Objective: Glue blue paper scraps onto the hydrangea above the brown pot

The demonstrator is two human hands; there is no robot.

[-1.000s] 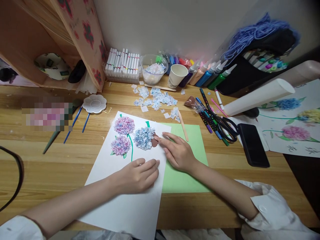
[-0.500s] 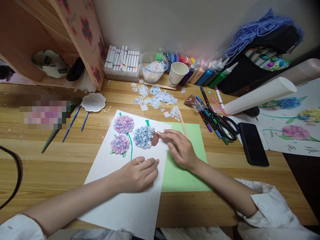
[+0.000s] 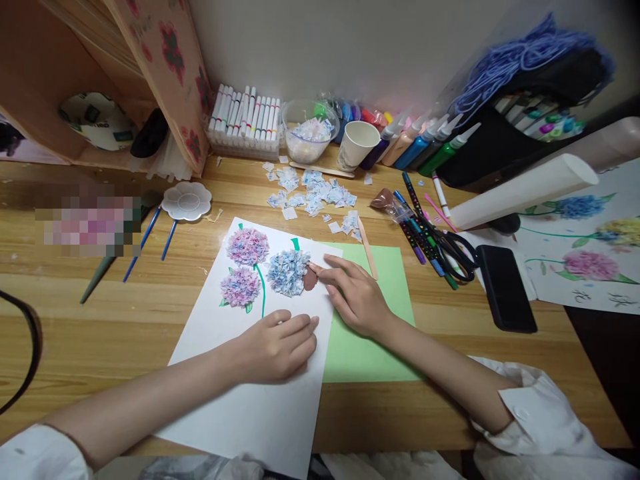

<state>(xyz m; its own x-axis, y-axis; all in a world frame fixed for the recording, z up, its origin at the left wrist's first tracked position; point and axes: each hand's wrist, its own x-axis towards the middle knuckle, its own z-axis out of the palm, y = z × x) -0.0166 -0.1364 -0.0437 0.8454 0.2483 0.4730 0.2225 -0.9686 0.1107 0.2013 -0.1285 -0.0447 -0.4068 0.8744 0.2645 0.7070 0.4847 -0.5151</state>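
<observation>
A white sheet (image 3: 265, 407) lies on the wooden desk with three crumpled-paper flowers stuck to it: two pink ones (image 3: 247, 246) and a blue one (image 3: 288, 271), joined by green stems. A small brown piece (image 3: 311, 279) sits at the blue flower's right edge. My right hand (image 3: 354, 297) rests beside it, its forefinger stretched onto the brown piece and the other fingers loosely curled. My left hand (image 3: 278, 347) lies palm down on the white sheet below the flowers, fingers together and flat.
A green sheet (image 3: 373, 360) lies under the white sheet's right side, with a wooden stick (image 3: 367, 248) on it. Torn blue paper scraps (image 3: 313, 197), a bowl, a paper cup (image 3: 355, 145), markers, paint bottles, pens, scissors (image 3: 453, 250), a phone (image 3: 505, 288) and a paper roll crowd the back and right.
My right forefinger has slid a little left onto the brown piece at the blue flower's edge. My left hand has stayed flat on the sheet.
</observation>
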